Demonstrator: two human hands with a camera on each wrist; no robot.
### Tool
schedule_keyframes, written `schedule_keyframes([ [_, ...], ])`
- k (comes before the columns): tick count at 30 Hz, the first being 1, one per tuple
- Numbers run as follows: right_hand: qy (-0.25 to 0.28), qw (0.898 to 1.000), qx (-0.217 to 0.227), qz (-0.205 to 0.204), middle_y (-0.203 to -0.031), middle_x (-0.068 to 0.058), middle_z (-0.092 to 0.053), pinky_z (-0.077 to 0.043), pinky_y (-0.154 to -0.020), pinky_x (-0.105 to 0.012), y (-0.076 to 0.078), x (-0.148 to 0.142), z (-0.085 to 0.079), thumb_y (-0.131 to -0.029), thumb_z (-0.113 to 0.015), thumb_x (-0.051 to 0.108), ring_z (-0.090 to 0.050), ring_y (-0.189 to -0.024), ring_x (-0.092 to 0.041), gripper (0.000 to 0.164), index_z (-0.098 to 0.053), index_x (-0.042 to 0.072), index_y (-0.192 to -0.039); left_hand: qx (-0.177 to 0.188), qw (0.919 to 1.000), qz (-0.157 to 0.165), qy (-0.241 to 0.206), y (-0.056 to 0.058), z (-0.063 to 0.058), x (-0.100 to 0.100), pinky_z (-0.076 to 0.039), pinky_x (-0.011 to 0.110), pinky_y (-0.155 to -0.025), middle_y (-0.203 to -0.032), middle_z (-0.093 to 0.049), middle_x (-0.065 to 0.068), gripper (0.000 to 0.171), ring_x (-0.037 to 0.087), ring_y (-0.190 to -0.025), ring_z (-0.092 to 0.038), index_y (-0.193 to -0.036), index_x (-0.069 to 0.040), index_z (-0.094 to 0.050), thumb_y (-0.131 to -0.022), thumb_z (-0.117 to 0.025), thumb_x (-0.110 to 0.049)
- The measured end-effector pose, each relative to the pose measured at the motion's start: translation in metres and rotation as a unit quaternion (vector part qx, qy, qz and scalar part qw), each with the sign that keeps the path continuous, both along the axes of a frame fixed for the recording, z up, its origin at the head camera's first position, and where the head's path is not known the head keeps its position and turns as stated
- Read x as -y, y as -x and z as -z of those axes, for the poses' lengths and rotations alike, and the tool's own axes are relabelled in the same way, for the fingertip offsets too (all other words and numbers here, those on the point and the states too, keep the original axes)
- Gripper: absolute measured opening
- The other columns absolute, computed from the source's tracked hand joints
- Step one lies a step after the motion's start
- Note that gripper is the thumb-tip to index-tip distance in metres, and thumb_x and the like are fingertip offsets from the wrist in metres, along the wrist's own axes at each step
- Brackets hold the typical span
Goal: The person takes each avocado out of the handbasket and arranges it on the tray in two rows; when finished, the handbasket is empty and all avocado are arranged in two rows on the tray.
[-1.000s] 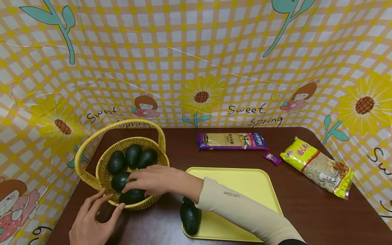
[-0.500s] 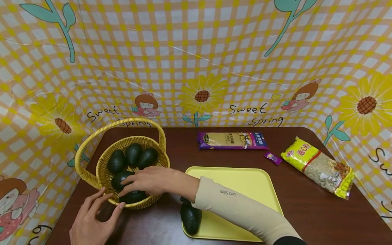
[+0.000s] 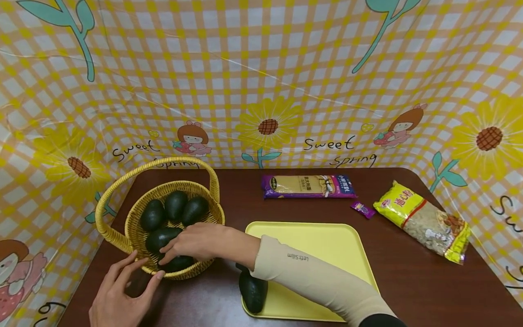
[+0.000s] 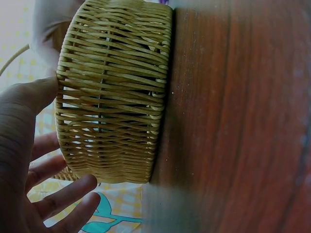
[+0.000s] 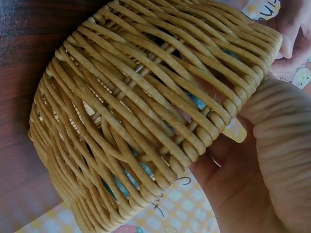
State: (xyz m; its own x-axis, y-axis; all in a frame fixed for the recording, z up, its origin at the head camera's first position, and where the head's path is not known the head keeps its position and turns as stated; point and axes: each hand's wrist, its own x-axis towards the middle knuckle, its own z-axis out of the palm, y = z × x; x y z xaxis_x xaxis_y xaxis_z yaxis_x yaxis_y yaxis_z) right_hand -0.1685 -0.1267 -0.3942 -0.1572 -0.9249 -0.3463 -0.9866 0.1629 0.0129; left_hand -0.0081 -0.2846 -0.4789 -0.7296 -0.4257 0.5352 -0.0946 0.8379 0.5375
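Note:
A yellow wicker basket [image 3: 212, 218] with a tall handle stands at the left, holding several dark green avocados [image 3: 153, 215]. My right hand [image 3: 200, 243] reaches over its near right rim, fingers bent down over the nearest avocado [image 3: 181, 264]; the thumb is hidden. Another avocado [image 3: 161, 240] lies just beyond those fingertips. Spread along the near left rim, the thumb and fingertips of my left hand [image 3: 120, 293] touch the basket from outside. The left wrist view shows the thumb [image 4: 43, 92] against the rim, while the right wrist view is mostly filled by the woven wall [image 5: 146, 107].
A yellow tray [image 3: 310, 234] lies right of the basket, under my right forearm. An avocado [image 3: 254, 293] rests at its near left corner, with another dark shape partly hidden behind. Farther back are a pasta packet [image 3: 308, 186], a small purple wrapper [image 3: 362, 210] and a yellow macaroni bag [image 3: 422, 222].
My right fingers have drawn in and bent further down over the nearest avocado, uncovering more of the one behind. The left hand keeps its place at the rim.

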Motion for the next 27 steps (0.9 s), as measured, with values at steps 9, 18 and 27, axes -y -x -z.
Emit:
schedule_keyframes([
  [9, 0.020, 1.000, -0.012, -0.001, -0.159, 0.020, -0.051, -0.053, -0.080, -0.018, 0.0036, 0.0008, 0.0021, -0.101, -0.078, 0.017, -0.064, -0.129, -0.007, 0.065, -0.055, 0.042, -0.156, 0.003, 1.0000, -0.002, -0.005, 0.0007, -0.0020, -0.0005, -0.037, -0.002, -0.070, -0.133, -0.074, 0.005, 0.047, 0.030, -0.093, -0.073, -0.114, -0.014, -0.085, -0.073, -0.102, -0.029],
  [18, 0.037, 0.999, -0.026, -0.001, -0.145, 0.016, -0.056, -0.054, -0.080, -0.018, 0.0044, -0.0007, 0.0036, -0.097, -0.083, 0.021, -0.067, -0.112, -0.006, 0.057, -0.056, 0.032, -0.146, -0.002, 0.9999, -0.011, -0.003, 0.0005, 0.0006, -0.0009, -0.040, 0.000, -0.070, -0.134, -0.074, 0.003, 0.047, 0.028, -0.089, -0.072, -0.114, -0.014, -0.085, -0.072, -0.103, -0.028],
  [27, 0.016, 1.000, -0.021, 0.010, -0.155, 0.018, -0.052, -0.055, -0.092, -0.021, 0.0093, 0.0023, 0.0032, -0.096, -0.085, 0.029, -0.065, -0.121, -0.010, 0.068, -0.051, 0.039, -0.155, 0.001, 0.9999, -0.011, -0.005, 0.0005, 0.0003, -0.0012, -0.042, 0.002, -0.070, -0.134, -0.074, 0.002, 0.047, 0.028, -0.086, -0.072, -0.115, -0.016, -0.085, -0.073, -0.102, -0.028],
])
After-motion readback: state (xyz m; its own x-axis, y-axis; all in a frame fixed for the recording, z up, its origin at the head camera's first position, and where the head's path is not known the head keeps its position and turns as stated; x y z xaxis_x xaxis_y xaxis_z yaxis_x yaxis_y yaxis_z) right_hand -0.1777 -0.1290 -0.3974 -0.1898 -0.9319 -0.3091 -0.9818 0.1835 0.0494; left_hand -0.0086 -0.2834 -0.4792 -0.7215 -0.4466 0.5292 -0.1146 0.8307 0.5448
